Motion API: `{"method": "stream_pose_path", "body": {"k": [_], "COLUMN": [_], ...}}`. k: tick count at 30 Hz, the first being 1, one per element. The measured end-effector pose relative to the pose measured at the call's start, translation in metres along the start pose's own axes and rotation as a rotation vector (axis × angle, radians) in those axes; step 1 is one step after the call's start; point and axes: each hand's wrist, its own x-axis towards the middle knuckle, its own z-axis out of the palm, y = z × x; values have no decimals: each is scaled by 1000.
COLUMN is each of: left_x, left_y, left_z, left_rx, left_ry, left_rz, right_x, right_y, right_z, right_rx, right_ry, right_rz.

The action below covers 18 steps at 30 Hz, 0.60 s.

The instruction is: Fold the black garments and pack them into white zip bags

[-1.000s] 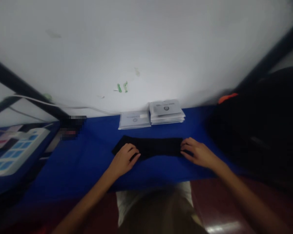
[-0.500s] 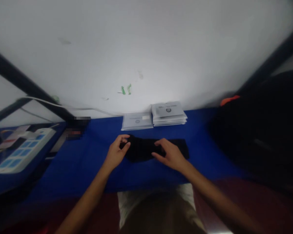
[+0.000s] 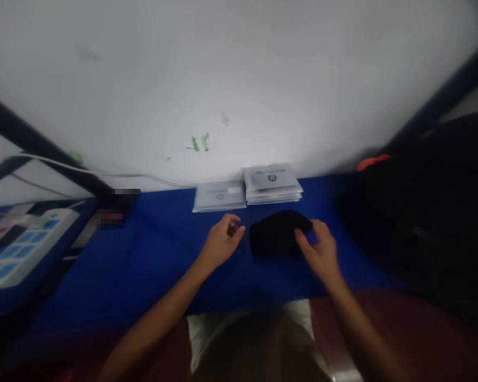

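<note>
A black cloth-like item (image 3: 276,234) lies on the blue table in front of me, compact in shape, its details too dark to make out. My right hand (image 3: 318,246) pinches its right end between thumb and fingers. Just left of the item, my left hand (image 3: 225,239) hovers over the table with curled fingers, thumb and fingertips apart, and holds nothing. Behind the hands, a stack of flat plastic-wrapped packets (image 3: 273,183) sits against the wall, with a lower packet (image 3: 219,197) beside it on the left.
A white power strip (image 3: 27,244) and cables are at the left. Some dark items (image 3: 121,207) lie near the black frame post. A large black object (image 3: 422,228) fills the right side, with something orange (image 3: 372,162) beside it. The blue table (image 3: 155,265) has its front edge near my lap.
The black item was stretched out and is now shorter, folded over to the right. My left hand has let go of its left end and moved right; my right hand now grips its right end.
</note>
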Motion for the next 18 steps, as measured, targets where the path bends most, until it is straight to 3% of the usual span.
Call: {"method": "stream_pose_path", "body": {"k": [4,7,10,12,14,18], "left_x": [7,10,11,9,6,2], "left_y": [-4,0,6,12,22,44], "left_z": [28,42,50,50,48,35], "left_rx": [39,66,57,-47,-215,-514], "left_ry": [-218,-323,-332,-302,-307,-370], "left_rz": [-109,-116,-62,22,121,198], "right_x": [-23,-34,-29,-17,0,31], "right_y": [39,54,54,46,35,16], "right_z": [-11,-13,-21,-30,-38,-32], "right_rx": [-102,-126,-94,-53,23,439], "right_ry": [-25,-32,26,0,-151,-658], "right_rz": [27,41,41,13,-36,-12]}}
